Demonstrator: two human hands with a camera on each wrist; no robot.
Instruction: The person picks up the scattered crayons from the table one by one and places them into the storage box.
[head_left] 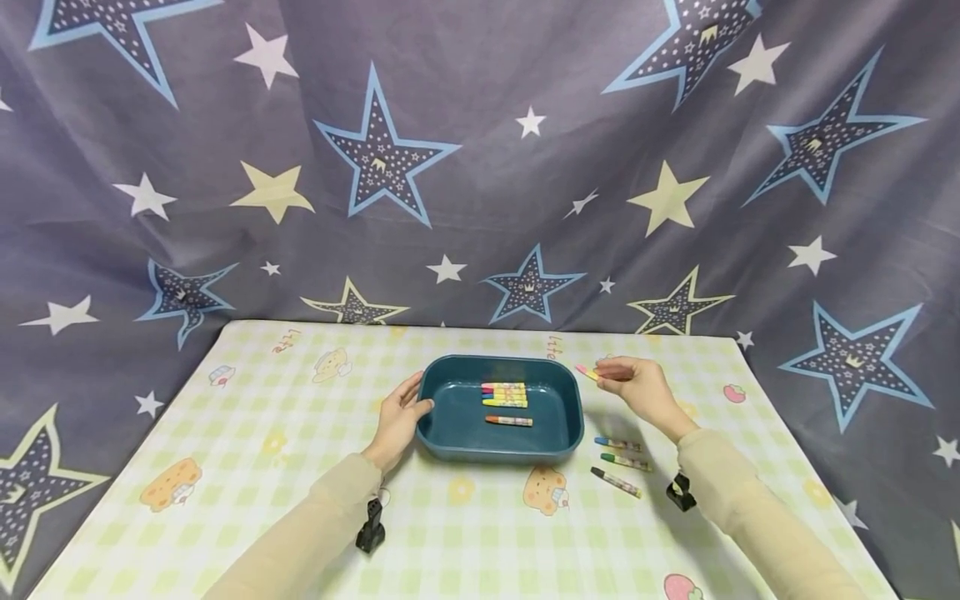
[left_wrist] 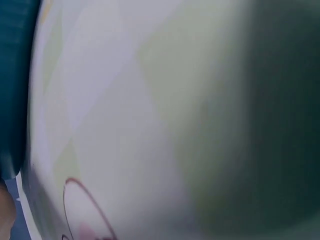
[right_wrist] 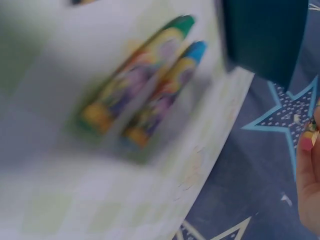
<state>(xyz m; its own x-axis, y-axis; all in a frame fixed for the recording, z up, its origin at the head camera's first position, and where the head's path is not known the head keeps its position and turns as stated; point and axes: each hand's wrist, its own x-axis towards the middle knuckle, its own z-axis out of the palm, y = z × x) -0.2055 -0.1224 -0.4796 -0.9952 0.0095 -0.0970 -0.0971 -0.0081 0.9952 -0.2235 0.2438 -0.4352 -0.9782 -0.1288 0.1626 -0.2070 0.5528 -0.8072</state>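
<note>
A dark teal plastic basin stands on the table. My left hand grips its left rim, thumb over the edge. Inside, several crayons lie side by side, and an orange-brown crayon lies apart in front of them. Just beyond the basin's right rim, my right hand pinches a pink crayon above the table. Below that hand lie a blue crayon, a green crayon and a black crayon. The left wrist view shows mostly tablecloth and the basin's side.
A green-and-white checked cloth with cartoon prints covers the table. Behind its far edge hangs a grey curtain with star patterns. Black wrist mounts sit on both sleeves.
</note>
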